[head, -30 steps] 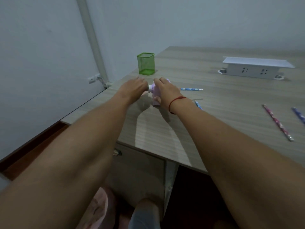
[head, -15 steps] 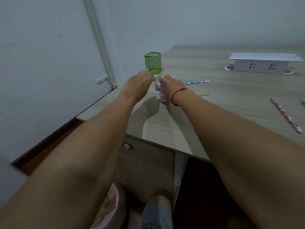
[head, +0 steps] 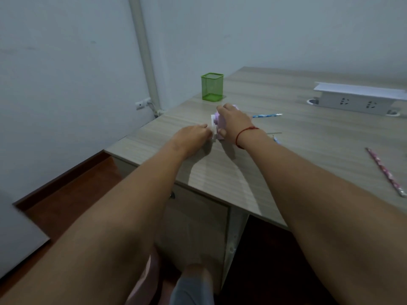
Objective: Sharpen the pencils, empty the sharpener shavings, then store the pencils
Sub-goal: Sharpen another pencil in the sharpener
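Note:
A small pink pencil sharpener [head: 217, 119] stands on the wooden desk [head: 297, 150]. My right hand [head: 234, 123] clamps down over its top and mostly hides it. My left hand [head: 193, 135] pinches the white crank [head: 213, 130] on its left side. A blue pencil [head: 266, 115] lies just behind my right hand. Beside my right wrist a second blue pencil [head: 276, 139] peeks out. A pink patterned pencil [head: 384, 171] lies at the right edge. The green mesh pencil holder [head: 212, 86] stands behind the sharpener.
A white socket box [head: 356, 100] with a raised lid sits at the back right of the desk. The desk's left edge runs close to my left hand, with a wall and pipe [head: 144, 53] beyond. A drawer cabinet [head: 193, 216] is under the desk.
My left hand has swung from high beside the sharpener down to its lower left, holding the crank. My right hand stays on the sharpener. The camera shifted slightly.

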`<act>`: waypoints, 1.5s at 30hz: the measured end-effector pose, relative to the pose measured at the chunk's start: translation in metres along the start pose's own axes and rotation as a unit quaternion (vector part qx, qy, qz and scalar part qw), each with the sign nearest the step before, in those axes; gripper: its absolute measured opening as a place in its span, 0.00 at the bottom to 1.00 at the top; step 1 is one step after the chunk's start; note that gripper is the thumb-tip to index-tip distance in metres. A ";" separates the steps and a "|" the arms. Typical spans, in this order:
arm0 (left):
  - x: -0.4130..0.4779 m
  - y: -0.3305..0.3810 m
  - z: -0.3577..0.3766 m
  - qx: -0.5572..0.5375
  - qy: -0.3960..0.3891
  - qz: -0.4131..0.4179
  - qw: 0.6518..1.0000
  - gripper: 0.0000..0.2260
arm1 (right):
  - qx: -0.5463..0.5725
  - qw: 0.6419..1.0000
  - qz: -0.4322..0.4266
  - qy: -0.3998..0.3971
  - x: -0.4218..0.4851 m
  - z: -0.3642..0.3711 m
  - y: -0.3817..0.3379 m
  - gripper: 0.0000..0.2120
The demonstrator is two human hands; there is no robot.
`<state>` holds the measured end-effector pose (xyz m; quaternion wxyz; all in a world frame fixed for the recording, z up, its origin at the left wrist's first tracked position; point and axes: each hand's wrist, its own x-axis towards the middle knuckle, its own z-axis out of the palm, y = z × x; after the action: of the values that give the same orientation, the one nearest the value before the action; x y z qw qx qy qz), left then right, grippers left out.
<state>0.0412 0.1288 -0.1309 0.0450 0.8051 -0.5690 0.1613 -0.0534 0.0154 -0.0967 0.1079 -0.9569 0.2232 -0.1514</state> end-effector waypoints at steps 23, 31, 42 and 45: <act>0.029 -0.014 -0.037 0.035 0.133 0.014 0.990 0.08 | -0.026 0.999 0.037 -0.006 0.012 -0.001 -0.003 0.20; 0.013 -0.005 -0.038 0.005 0.101 0.008 0.995 0.07 | -0.035 0.998 0.047 -0.023 0.011 -0.005 -0.008 0.19; 0.002 0.003 -0.002 -0.029 0.023 -0.005 0.999 0.10 | -0.055 0.998 0.008 -0.022 0.016 -0.014 -0.001 0.22; 0.020 -0.004 -0.003 -0.009 -0.045 -0.032 0.998 0.11 | -0.048 0.999 -0.020 -0.008 0.013 -0.016 0.004 0.21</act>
<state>0.0501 0.1130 -0.1215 0.0317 0.8288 -0.5460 0.1178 -0.0496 0.0040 -0.0793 0.0610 -0.9664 0.2097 -0.1354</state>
